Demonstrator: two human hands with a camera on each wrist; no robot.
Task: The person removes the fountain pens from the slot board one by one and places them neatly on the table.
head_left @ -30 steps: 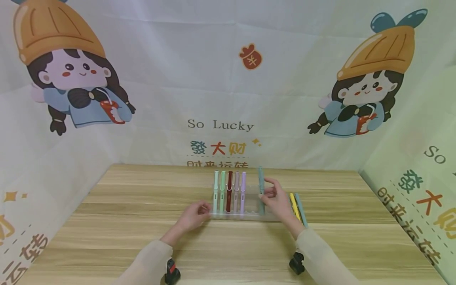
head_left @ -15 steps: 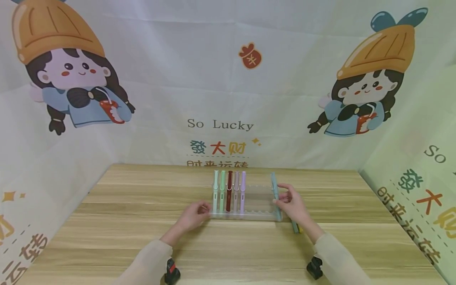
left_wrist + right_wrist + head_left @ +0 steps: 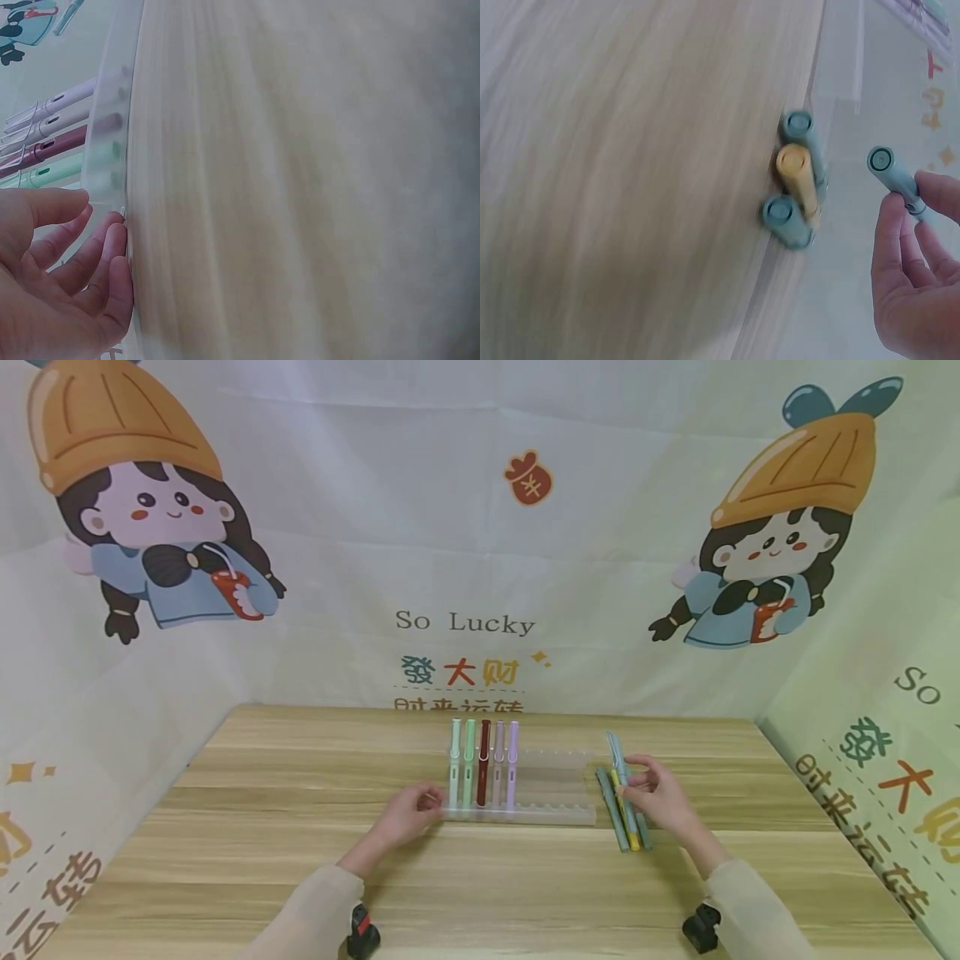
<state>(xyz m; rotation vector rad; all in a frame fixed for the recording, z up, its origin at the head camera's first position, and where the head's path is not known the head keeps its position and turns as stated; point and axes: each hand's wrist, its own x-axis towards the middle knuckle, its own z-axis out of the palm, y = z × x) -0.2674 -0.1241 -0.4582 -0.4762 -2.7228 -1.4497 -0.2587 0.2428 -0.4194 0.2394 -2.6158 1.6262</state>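
Note:
A clear pen rack bears several capped pens upright on its left part: pale mint, green, dark red, mauve and lilac. At its left end is my left hand, loosely bent, thumb and fingertips at the corner of the front lip. My right hand pinches a light blue pen between thumb and fingers, to the right of the rack. In the head view this pen overlaps a small group of pens lying on the table: a yellow one between two teal ones.
The wooden table ends at the back against a printed cloth, which also hangs on both sides. A black wrist device sits at each sleeve. Free notches run along the rack's right part.
My right hand has carried the light blue pen rightward, from in front of the rack's right part to over the lying pens. The left hand and rack have stayed put.

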